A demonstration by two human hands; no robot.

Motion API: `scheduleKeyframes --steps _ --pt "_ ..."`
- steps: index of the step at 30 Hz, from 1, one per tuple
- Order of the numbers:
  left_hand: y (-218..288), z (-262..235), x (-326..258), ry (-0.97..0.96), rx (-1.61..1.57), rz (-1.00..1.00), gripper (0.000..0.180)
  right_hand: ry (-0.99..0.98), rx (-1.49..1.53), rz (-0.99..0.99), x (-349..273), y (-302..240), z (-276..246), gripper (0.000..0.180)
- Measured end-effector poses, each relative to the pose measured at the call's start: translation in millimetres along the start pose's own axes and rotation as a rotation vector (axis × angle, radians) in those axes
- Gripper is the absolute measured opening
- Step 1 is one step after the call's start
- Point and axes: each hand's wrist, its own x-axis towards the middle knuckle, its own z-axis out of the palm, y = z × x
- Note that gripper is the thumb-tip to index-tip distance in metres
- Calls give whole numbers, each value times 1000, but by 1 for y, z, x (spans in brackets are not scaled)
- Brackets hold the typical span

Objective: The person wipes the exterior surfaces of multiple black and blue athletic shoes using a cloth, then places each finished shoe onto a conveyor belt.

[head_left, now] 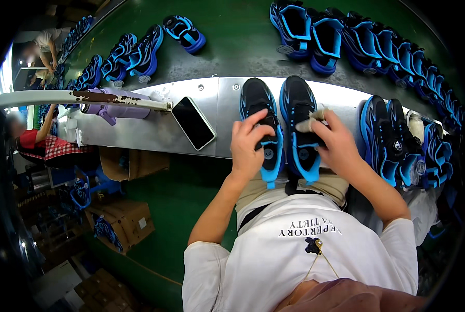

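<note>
Both black-and-blue sneakers, the left one (257, 96) and the right one (298, 93), sit side by side just right of the frame's centre, toes up the frame, heels toward the wearer. The left hand (249, 144) bends its fingers over the left shoe's collar; I cannot tell whether they pinch it. The right hand (339, 143) holds a small beige cloth-like wad (309, 124) between its fingers, against the right shoe's tongue. The pair looks fully assembled, uppers on soles, so this seems a late, surface-level step, with the right shoe being worked on; whether the left is finished I can't judge. They rest on a brushed-metal ledge (227, 125), a smartphone (193, 123) and lilac bottle (126, 108) lying left of them, more sneakers (376, 130) at right. Beyond, a green belt (232, 31) carries a long sneaker row (365, 41) upper right. At far left a red-sleeved co-worker (32, 138) sits above cardboard boxes (126, 223).
</note>
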Motion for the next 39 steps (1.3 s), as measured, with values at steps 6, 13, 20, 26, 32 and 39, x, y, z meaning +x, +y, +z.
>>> scheduleKeyframes --steps 6,13,20,26,32,39 --pt "3 12 -11 -95 599 392 23 -98 -541 -227 -21 -11 34 60" --pt "29 -11 -2 -245 326 166 49 -131 -13 -21 -28 -15 27 64" --pt "12 -15 -3 -4 86 66 27 -103 -245 -211 -10 -12 -1 54" --pt "21 -11 2 -208 104 -2 27 -200 -153 -71 -6 3 -11 38" --pt "22 -11 -4 -120 -23 -57 34 -325 -77 -68 5 12 -16 40" --pt "13 -10 -1 -159 93 172 35 -229 9 -191 7 13 -21 29"
